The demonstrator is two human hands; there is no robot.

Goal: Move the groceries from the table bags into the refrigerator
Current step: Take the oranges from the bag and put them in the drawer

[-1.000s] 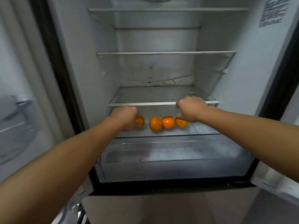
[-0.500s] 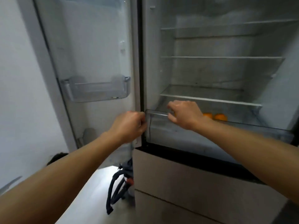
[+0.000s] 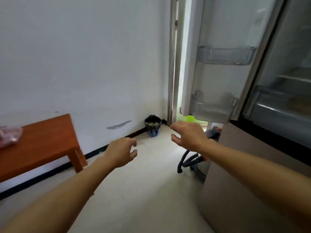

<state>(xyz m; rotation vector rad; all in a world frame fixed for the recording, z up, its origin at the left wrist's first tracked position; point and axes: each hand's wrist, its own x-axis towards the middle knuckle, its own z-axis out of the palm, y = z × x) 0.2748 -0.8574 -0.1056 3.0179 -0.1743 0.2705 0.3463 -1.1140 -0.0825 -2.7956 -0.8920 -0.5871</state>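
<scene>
Clutter on the pale floor [image 3: 134, 190] amounts to two things. One grey vacuum hose [image 3: 186, 161] coils just beside the lower part of the refrigerator [image 3: 286, 81], below the right forearm. One small waste bin [image 3: 152, 126] with a black liner stands in the corner by the doorway. One orange-brown wooden table [image 3: 38, 140] stands against the white wall [image 3: 84, 56] at far left, well apart from both hands. One pinkish plastic bag [image 3: 8, 136] rests on its left end, cut by the frame edge, its contents too blurred to tell. The refrigerator stands at right with its door [image 3: 218, 22] swung open, and the door carries two clear bins, an upper bin [image 3: 225, 56] and a lower bin [image 3: 212, 108]. The left hand [image 3: 120, 153] and right hand [image 3: 188, 133] hover over the floor, fingers loosely curled, holding nothing.
</scene>
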